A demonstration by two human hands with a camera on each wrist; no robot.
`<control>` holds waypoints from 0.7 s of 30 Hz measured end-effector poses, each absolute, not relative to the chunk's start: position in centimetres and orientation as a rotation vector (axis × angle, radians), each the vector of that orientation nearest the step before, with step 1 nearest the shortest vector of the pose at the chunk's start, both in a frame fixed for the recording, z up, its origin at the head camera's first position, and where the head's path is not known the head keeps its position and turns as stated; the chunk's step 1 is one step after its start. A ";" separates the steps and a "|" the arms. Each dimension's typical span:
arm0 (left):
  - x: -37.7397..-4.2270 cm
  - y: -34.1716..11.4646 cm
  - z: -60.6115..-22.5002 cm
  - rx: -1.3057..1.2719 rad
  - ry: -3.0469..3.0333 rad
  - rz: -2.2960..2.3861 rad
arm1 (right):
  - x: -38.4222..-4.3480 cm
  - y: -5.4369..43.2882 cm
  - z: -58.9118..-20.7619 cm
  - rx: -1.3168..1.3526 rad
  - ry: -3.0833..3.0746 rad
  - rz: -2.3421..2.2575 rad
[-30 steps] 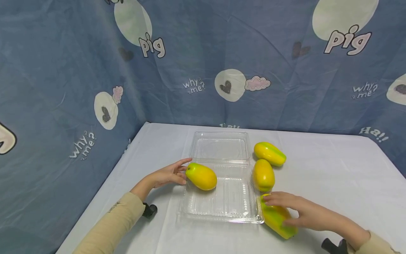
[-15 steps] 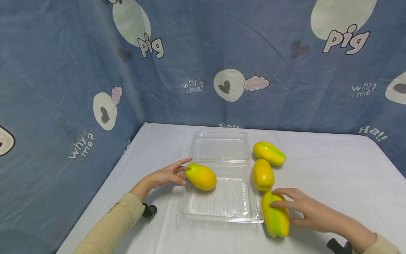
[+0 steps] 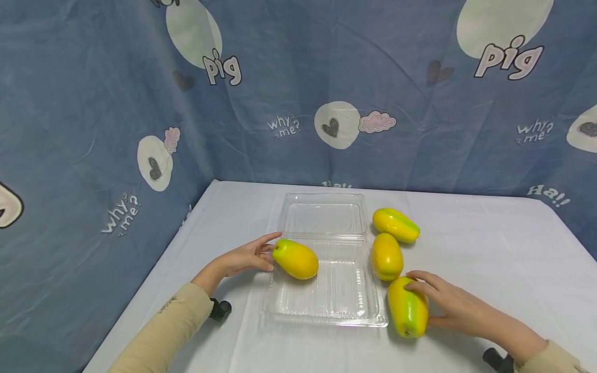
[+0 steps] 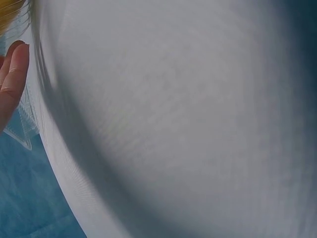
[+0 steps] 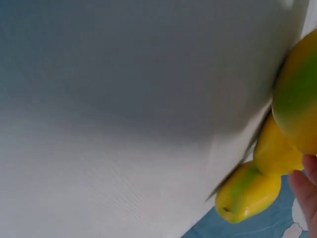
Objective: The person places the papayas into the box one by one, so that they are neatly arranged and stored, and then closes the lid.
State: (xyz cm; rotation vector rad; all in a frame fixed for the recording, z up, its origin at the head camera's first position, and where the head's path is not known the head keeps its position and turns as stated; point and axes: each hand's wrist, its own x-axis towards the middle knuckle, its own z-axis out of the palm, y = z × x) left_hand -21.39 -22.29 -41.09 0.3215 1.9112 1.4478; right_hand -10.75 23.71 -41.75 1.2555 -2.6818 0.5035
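Bright and even here in the head view, lit softly as if from above, crisp across the white worktop (image 3: 494, 248), dimmer up the blue cloth (image 3: 280, 62). Sharp glints along the clear plastic box (image 3: 342, 282), small highlights on the glossy fruit (image 3: 408, 308), soft shadows below the left hand (image 3: 247, 257) and right hand (image 3: 452, 303). Over to the left wrist: grey, hazy, dark down the right side, bowed at the worktop's edge. And on the right wrist: murky, gloomy up top, soft in focus.

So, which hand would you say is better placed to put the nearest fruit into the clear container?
Probably the right hand: it touches the nearest fruit, just beside the clear container. The left hand is across the container, by another fruit.
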 end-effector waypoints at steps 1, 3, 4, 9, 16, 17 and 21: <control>-21.4 -22.3 -41.1 0.321 1.910 1.450 | -10.8 23.8 -41.8 1.263 -2.679 0.534; -21.3 -22.3 -41.1 0.323 1.914 1.449 | -10.9 23.8 -41.9 1.286 -2.671 0.605; -21.3 -22.4 -41.1 0.322 1.913 1.450 | -10.9 23.8 -42.0 1.297 -2.667 0.638; -21.3 -22.4 -41.1 0.325 1.906 1.452 | -11.0 24.0 -42.3 1.284 -2.679 0.667; -21.4 -22.3 -41.2 0.327 1.907 1.450 | -11.2 24.3 -42.4 1.283 -2.579 0.656; -21.4 -22.3 -41.2 0.325 1.906 1.450 | -11.2 24.4 -42.3 1.282 -2.563 0.665; -21.3 -22.2 -41.1 0.316 1.907 1.454 | -11.1 24.4 -41.8 1.247 -2.533 0.692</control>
